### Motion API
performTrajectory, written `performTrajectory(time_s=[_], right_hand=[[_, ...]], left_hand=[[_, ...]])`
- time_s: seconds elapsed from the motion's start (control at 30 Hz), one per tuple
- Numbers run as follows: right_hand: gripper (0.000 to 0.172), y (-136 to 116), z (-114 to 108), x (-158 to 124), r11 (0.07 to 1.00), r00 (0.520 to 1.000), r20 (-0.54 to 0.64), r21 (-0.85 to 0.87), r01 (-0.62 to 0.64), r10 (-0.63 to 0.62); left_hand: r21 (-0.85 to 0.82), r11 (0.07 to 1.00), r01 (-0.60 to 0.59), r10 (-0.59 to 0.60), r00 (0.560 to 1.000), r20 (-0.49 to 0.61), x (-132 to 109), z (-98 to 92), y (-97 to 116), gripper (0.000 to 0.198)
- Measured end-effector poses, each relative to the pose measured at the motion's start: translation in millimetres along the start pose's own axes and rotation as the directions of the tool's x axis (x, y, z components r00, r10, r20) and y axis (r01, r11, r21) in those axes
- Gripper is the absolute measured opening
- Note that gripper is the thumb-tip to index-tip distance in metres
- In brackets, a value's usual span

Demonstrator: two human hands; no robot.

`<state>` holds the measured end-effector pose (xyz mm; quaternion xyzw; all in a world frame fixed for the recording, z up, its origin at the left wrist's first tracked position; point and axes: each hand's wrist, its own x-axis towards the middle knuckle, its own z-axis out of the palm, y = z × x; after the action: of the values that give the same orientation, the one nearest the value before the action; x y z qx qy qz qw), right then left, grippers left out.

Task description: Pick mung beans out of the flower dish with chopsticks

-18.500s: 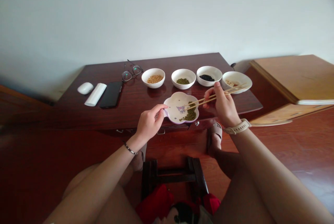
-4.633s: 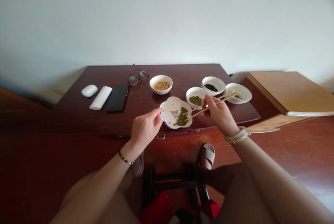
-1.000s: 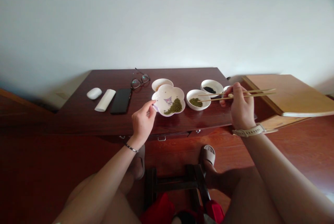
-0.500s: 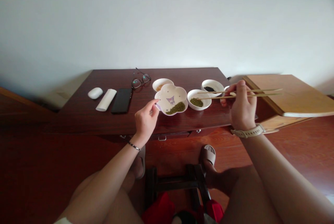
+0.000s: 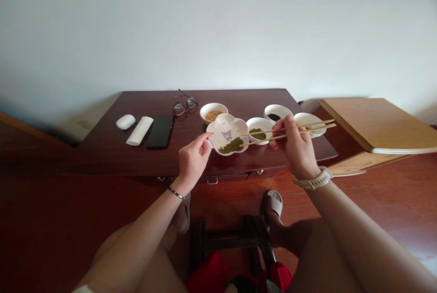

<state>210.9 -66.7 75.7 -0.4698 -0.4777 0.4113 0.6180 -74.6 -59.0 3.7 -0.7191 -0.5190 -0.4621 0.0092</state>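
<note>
the left hand point(image 5: 195, 158) pinches the short handle of a flower-shaped dish point(image 5: 218, 126), which sits in front of the person at the near part of the tabletop point(image 5: 239, 97); whether it rests there or is slightly lifted, i cannot tell. green beans point(image 5: 232, 146) lie heaped toward its near right side. the right hand point(image 5: 297, 149) holds a pair of chopsticks point(image 5: 258, 141), their long axis running side to side, tips pointing left and slightly apart at the heap. so the heap lies leftward of the right hand, along the line of the sticks, while the left hand is nearer to it. under the sticks, between dish and right hand, stands a white bowl point(image 5: 262, 122) with more green beans; whether the tips grip one is too small to tell.
</note>
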Motion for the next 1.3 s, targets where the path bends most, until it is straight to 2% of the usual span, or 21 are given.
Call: performTrajectory(time_s=[0.1, 0.23, 0.5, 0.7, 0.83, 1.0, 1.3], right_hand=[[0.051, 9.9, 4.1, -1.5, 0.998, 0.997, 0.048, -0.041, -0.052, 0.054], [0.053, 20.9, 4.2, 0.6, 0.993, 0.996, 0.067, -0.105, -0.059, 0.067], [0.053, 36.9, 7.3, 6.9, 0.987, 0.999, 0.026, -0.156, -0.026, 0.030], [0.054, 36.6, 9.1, 8.6, 0.996, 1.000, -0.014, -0.090, -0.029, 0.028], [0.052, 35.4, 9.5, 6.5, 0.997, 0.996, 0.042, -0.023, -0.076, 0.077], [0.052, 41.2, 14.7, 3.4, 0.995, 0.991, 0.101, -0.052, -0.082, 0.087], [0.055, 43.0, 18.7, 5.8, 0.995, 0.997, 0.063, -0.091, -0.049, 0.055]], left_hand=[[-0.004, 1.000, 0.004, -0.004, 1.000, 0.001, -1.0, -0.4, 0.7, 0.030], [-0.007, 1.000, 0.014, -0.014, 1.000, 0.015, -2.0, -2.0, 1.8, 0.030], [-0.004, 1.000, 0.011, -0.011, 0.999, 0.035, -3.5, -4.5, 4.6, 0.030], [-0.010, 1.000, 0.019, -0.019, 0.999, 0.030, -2.7, -6.7, 6.6, 0.030], [-0.007, 1.000, 0.018, -0.018, 0.999, 0.037, -3.5, -8.0, 7.5, 0.030], [-0.009, 0.999, 0.030, -0.030, 0.998, 0.048, -5.5, -8.4, 6.5, 0.030], [0.000, 1.000, 0.029, -0.029, 0.999, 0.040, -7.0, -11.5, 3.9, 0.030]])
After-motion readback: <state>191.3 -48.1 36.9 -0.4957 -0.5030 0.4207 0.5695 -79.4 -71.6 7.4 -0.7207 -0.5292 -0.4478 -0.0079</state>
